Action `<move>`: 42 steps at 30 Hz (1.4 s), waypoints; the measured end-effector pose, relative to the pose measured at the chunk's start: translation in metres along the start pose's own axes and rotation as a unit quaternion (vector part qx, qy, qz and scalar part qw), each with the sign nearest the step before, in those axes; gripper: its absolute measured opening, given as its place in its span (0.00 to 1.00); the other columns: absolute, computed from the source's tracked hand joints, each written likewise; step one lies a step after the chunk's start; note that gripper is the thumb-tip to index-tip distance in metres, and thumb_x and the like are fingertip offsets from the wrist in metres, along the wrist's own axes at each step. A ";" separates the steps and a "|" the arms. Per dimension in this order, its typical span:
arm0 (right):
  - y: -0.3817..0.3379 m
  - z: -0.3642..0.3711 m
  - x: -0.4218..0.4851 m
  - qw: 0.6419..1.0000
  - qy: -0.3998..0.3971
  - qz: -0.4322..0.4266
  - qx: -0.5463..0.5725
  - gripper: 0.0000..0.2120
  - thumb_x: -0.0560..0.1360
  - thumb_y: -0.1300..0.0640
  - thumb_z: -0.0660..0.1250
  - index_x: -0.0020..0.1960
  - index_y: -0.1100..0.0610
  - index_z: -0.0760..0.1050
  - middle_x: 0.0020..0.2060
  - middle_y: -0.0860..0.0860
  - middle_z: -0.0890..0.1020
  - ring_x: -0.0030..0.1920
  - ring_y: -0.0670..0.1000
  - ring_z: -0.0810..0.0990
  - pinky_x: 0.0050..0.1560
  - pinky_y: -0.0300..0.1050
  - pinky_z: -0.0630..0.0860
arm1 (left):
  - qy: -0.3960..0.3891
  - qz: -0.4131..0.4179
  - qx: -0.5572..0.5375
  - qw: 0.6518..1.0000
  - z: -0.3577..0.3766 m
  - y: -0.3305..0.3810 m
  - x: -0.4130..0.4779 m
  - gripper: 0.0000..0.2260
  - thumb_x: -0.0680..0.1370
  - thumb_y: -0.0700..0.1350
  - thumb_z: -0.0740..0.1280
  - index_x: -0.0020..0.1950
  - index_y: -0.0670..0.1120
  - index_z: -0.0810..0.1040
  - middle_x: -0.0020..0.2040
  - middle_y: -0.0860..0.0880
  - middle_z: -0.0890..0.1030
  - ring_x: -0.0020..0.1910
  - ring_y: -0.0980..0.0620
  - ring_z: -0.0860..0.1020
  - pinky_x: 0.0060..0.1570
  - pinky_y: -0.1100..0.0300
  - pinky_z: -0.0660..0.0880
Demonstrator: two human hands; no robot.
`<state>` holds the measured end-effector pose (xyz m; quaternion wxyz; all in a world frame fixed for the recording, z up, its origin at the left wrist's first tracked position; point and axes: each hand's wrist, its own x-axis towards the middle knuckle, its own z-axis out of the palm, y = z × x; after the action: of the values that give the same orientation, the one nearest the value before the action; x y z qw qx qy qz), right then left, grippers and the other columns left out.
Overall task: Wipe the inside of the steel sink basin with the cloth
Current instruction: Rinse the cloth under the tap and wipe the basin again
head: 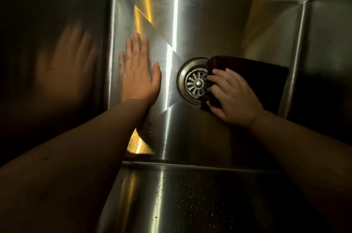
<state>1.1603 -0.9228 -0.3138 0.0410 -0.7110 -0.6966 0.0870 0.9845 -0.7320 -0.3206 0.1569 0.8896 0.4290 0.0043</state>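
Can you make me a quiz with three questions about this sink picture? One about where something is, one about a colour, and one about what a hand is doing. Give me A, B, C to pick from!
1. Where is the cloth?
A. Hanging on a tap.
B. Beside the drain strainer, covering its right edge.
C. In a bucket.

2. What colour is the cloth?
A. White.
B. Bright yellow.
C. Dark brown.

3. How is the left hand?
A. Flat, fingers straight, on the sink basin floor.
B. In a fist.
C. Holding a sponge.

Answers:
1 B, the right hand grips it at the strainer's right rim.
2 C, it looks very dark brown against the steel.
3 A, its palm lies down, left of the strainer.
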 end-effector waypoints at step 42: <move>-0.116 0.007 0.015 0.945 -0.021 0.322 0.061 0.27 0.74 0.45 0.55 0.67 0.59 0.72 0.59 0.56 0.77 0.61 0.57 0.73 0.62 0.53 0.57 | -0.002 0.001 0.013 1.000 0.004 -0.004 0.000 0.28 0.80 0.52 0.51 0.78 0.44 0.50 0.79 0.45 0.49 0.77 0.47 0.46 0.75 0.49 0.43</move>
<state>1.0454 -0.9048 -0.3012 0.0389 -0.8913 -0.4250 0.1528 0.9820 -0.7310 -0.3253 0.1463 0.8918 0.4281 -0.0027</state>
